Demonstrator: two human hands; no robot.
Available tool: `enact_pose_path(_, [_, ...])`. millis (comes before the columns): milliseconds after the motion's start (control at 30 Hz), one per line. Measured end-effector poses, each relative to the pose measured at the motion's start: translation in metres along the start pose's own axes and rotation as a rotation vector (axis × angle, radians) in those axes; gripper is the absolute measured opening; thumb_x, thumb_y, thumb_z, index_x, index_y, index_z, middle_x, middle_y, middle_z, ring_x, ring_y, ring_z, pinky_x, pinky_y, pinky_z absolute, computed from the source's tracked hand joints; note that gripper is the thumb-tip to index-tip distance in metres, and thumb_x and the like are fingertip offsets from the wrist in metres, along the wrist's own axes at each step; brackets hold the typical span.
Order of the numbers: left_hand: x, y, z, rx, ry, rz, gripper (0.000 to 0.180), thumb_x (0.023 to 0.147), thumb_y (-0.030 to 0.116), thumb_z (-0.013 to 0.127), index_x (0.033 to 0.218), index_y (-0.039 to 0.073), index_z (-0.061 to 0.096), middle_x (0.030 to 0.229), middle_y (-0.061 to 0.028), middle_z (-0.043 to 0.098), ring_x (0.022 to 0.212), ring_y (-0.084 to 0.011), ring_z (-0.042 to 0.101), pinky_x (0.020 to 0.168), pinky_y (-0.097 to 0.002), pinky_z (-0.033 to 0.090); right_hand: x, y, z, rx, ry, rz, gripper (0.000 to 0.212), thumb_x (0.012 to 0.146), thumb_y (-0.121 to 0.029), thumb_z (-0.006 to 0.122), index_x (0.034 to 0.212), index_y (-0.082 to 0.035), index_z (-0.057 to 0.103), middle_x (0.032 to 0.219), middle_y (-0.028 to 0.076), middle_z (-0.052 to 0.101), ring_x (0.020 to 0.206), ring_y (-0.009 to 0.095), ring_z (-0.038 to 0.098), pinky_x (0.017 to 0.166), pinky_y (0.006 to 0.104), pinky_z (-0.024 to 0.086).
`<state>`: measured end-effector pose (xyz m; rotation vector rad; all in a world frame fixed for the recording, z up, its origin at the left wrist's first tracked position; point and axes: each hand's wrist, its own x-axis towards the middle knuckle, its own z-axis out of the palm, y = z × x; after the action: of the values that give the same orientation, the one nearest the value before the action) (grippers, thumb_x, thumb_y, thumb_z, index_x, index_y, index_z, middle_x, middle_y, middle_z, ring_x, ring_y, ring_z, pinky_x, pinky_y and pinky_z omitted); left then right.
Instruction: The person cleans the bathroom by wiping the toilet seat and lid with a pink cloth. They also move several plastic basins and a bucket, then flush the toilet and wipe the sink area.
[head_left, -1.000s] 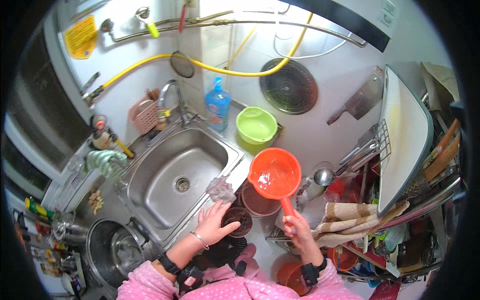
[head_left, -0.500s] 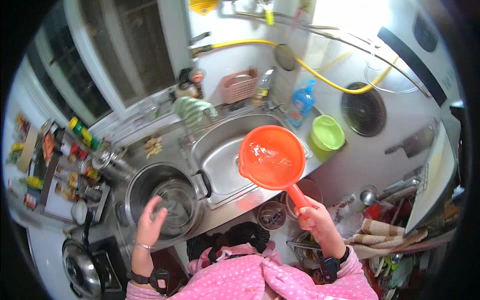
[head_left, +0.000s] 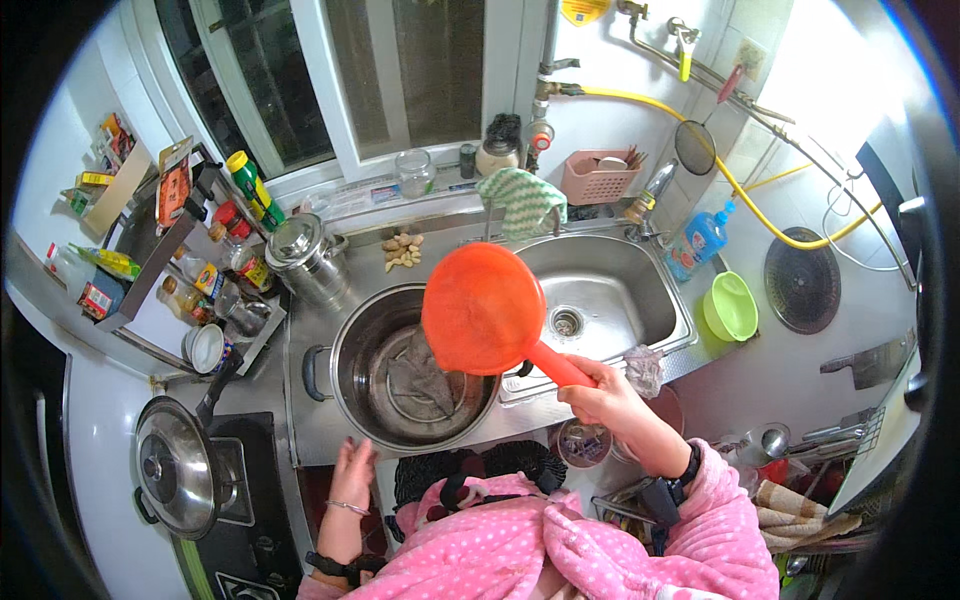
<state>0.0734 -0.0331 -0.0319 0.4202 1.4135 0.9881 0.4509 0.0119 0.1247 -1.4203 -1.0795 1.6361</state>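
Steel counter (head_left: 365, 281) crosses the middle of the frame, with a sink (head_left: 625, 290) right of centre. Near centre, the right hand (head_left: 606, 402) grips the dipper (head_left: 484, 308) by its handle, over the right side of the pot (head_left: 352, 375); lower left, the left hand (head_left: 353, 472) is loosely open, empty, just below the pot.

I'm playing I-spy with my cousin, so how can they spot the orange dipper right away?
Find the steel sink, then the big steel pot to its left. Over the pot's right side, the person's right hand holds the dipper. It's round, long-handled and bright orange, unlike the grey metal pot and sink.
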Motion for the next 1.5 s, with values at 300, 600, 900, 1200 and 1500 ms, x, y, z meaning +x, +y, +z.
enact_pose_path(300, [-0.002,0.013,0.023,-0.271,-0.336,-0.110,0.026,0.093,0.018,0.050,0.115,0.007,0.041,0.113,-0.0152,0.056,0.098,-0.0339,0.060,0.089,-0.0448,0.047,0.033,-0.008,0.018,-0.620,0.103,-0.293,0.051,0.075,-0.015,0.062,0.123,-0.002,0.050,0.077,0.013,0.060,0.068,0.025,0.060,0.063,0.0329,0.048])
enact_pose_path(600, [0.010,0.026,0.021,-0.207,-0.336,-0.138,0.027,0.092,0.015,0.050,0.116,0.007,0.041,0.116,-0.0142,0.054,0.101,-0.0358,0.058,0.091,-0.0468,0.044,0.041,0.000,0.026,-1.072,0.112,-0.666,0.059,0.070,-0.009,0.063,0.126,-0.006,0.047,0.080,0.014,0.054,0.068,0.033,0.058,0.061,0.0401,0.049])
enact_pose_path(900, [0.015,0.022,0.005,-0.177,-0.166,-0.157,0.030,0.092,0.024,0.053,0.115,0.009,0.041,0.113,-0.0108,0.052,0.098,-0.0338,0.057,0.088,-0.0485,0.043,0.019,0.019,-0.011,-0.839,0.445,-0.649,0.054,0.072,-0.008,0.064,0.124,-0.005,0.050,0.085,0.013,0.057,0.071,0.031,0.060,0.065,0.0369,0.049])
enact_pose_path(1200, [0.003,0.001,0.009,-0.017,-0.106,-0.086,0.061,0.088,0.057,0.046,0.134,0.017,0.037,0.129,-0.0030,0.046,0.109,-0.0253,0.051,0.091,-0.0403,0.032,-0.007,0.088,-0.199,0.220,1.151,-0.551,0.036,0.084,-0.012,0.059,0.117,-0.003,0.050,0.074,-0.002,0.052,0.051,0.005,0.045,0.043,0.0197,0.035])
enact_pose_path(1500, [-0.036,-0.008,0.029,0.001,0.221,0.089,0.077,0.088,0.057,0.046,0.144,0.012,0.017,0.143,-0.0154,0.030,0.119,-0.0310,0.046,0.100,-0.0418,0.031,0.053,0.184,-0.451,0.824,1.073,-0.245,0.023,0.083,-0.027,0.065,0.091,-0.008,0.055,0.075,0.007,0.057,0.056,0.013,0.053,0.044,0.0227,0.041])
